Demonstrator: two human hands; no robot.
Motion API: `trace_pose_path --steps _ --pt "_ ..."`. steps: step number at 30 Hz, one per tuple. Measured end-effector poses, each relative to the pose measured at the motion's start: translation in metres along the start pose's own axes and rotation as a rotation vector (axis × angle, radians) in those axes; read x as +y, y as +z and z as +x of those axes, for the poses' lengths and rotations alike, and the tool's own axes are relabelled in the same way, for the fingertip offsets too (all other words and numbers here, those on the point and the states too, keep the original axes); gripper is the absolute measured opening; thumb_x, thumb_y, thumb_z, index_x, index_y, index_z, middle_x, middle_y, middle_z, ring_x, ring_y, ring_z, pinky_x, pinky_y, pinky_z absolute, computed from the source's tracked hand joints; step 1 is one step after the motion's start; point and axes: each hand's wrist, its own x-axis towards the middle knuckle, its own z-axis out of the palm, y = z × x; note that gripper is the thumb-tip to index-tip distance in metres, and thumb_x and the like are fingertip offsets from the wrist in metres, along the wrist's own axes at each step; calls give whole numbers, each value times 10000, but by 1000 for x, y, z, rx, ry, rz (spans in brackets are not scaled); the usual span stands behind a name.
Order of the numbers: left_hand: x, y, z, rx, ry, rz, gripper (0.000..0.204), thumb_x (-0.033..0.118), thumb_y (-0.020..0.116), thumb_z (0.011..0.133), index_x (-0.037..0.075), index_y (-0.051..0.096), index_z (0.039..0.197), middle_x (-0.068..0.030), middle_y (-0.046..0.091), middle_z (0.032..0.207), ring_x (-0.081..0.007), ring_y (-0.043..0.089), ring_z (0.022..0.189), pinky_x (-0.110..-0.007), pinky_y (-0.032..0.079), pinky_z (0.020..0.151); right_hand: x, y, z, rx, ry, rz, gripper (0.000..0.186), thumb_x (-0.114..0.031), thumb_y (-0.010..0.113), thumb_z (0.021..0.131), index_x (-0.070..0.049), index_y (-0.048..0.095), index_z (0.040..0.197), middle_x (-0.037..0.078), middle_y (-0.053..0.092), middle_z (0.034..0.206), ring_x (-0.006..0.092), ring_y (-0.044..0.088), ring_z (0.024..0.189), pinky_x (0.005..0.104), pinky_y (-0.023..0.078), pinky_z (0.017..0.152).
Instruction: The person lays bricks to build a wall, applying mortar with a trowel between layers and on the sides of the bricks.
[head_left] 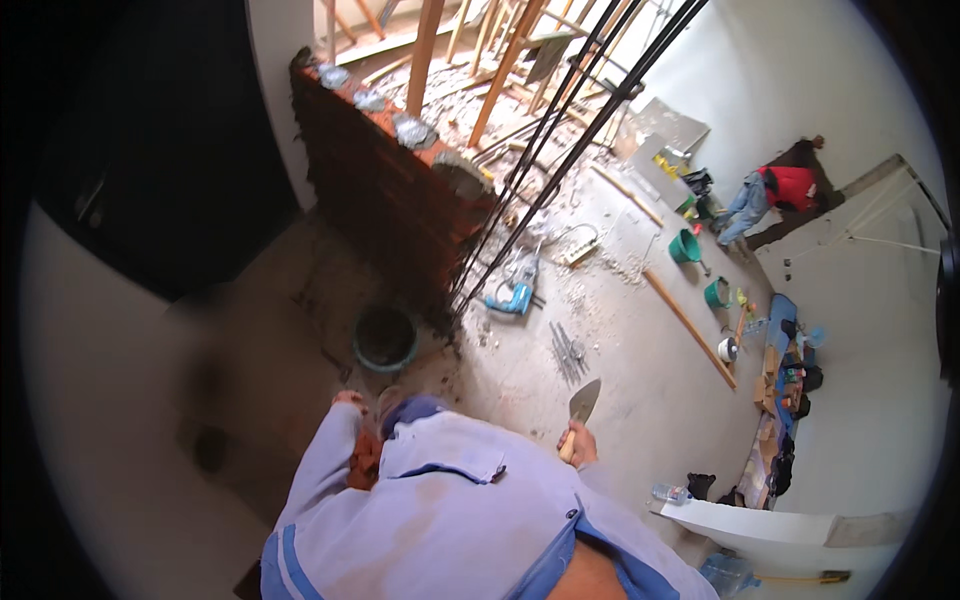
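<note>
My right hand [579,444] grips the wooden handle of a pointed trowel [585,401], its metal blade directed away from me. My left hand [350,399] is at the end of my pale sleeve, its fingers looking curled; the shade hides whatever they may hold. Beside that forearm, reddish brick pieces [364,462] show partly behind my shirt. A round bucket [385,338] with dark contents stands just beyond my left hand. Farther ahead rises a low brick wall [385,190], with grey mortar lumps along its top.
Tall steel bars [560,150] rise at the wall's end. A blue power drill [519,290] and several metal rods [567,352] lie on the floor. A long wooden strip [690,328] and green buckets [684,247] lie right. A person in red [790,188] bends by the far wall.
</note>
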Motion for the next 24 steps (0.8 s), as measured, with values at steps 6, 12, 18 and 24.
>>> trace_pose_path --steps 6,12,18,24 --pt "268 -50 -65 211 743 -211 502 233 791 698 21 680 1140 -89 702 774 -195 680 736 -338 555 740 -2 2 -13 212 -22 -105 157 -216 598 910 -101 493 919 80 527 650 231 549 519 404 474 446" --pt "491 -149 -168 542 1566 -155 1011 427 868 613 -74 443 1381 -284 483 1378 -414 424 1324 -434 315 1135 -82 129 -13 132 -238 -269 183 -223 609 900 -91 497 958 98 534 710 250 547 587 409 471 500" --pt "606 -159 -253 468 1848 -115 1301 658 782 641 -86 154 1503 -297 215 1553 -436 180 1459 -460 190 1194 -175 207 -53 192 -566 -466 217 -230 619 891 -81 501 997 116 541 770 269 546 654 414 468 555" --pt "640 -156 -284 449 1902 -95 1268 602 796 654 -64 145 1513 -275 204 1564 -432 157 1466 -491 160 1193 -235 249 -68 239 -748 -582 258 -236 630 882 -72 505 1036 135 548 831 288 544 722 419 465 609"
